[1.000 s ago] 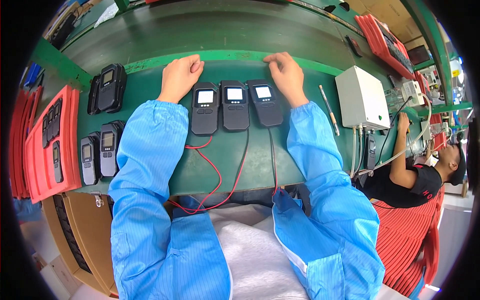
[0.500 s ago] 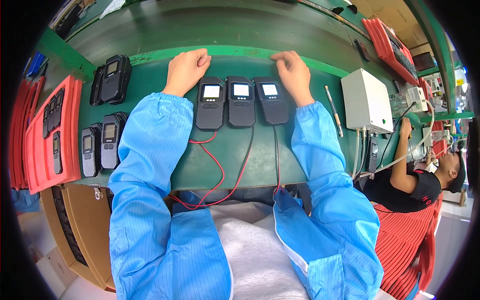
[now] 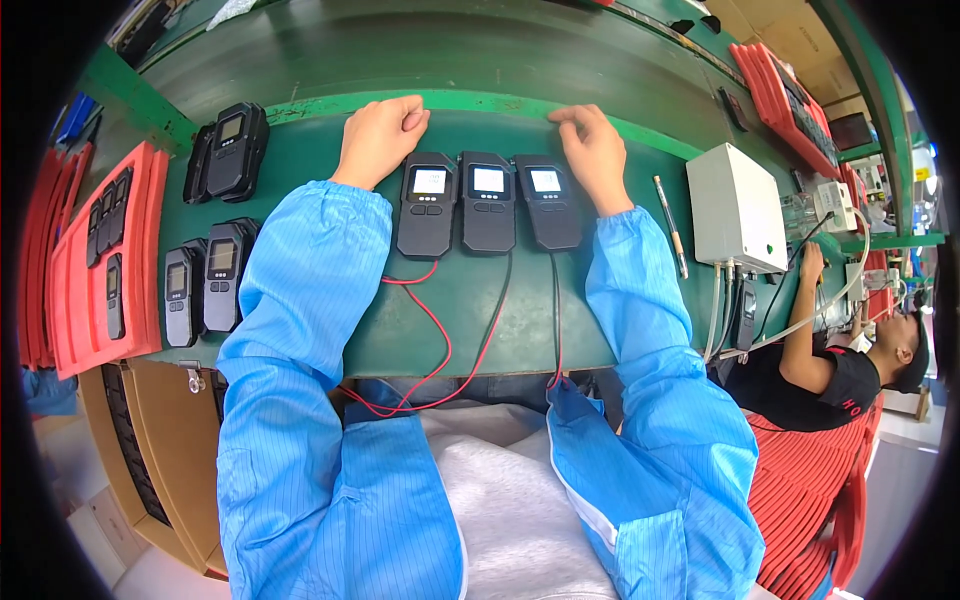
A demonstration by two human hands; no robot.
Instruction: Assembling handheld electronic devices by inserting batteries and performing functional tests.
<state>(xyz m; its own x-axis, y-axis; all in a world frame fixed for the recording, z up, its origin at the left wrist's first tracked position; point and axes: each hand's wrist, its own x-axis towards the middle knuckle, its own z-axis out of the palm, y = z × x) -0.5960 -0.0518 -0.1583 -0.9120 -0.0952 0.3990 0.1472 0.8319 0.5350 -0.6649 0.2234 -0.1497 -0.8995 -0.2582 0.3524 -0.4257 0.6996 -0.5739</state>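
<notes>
Three black handheld meters with lit white screens lie in a row on the green bench: the left meter (image 3: pixel 426 222), the middle meter (image 3: pixel 488 225) and the right meter (image 3: pixel 549 215). Red and black wires (image 3: pixel 449 350) run from their lower ends toward my lap. Beyond the left meter rests my left hand (image 3: pixel 383 138), curled into a fist, with nothing visible in it. My right hand (image 3: pixel 594 152) lies beyond the right meter, its fingers loosely bent and the thumb apart from them. It holds nothing. Neither hand grips a meter.
Several more meters (image 3: pixel 222 270) stand at the left beside a red foam tray (image 3: pixel 140 260). On the right are a pen (image 3: pixel 670 228) and a white box (image 3: pixel 738 205) with cables. A person in black (image 3: pixel 815 385) works farther right, near stacked red trays (image 3: pixel 810 490).
The view has shifted slightly, so the bench items sit a little to the right. Both hands keep nearly the same pose and place, and the three meters stay put.
</notes>
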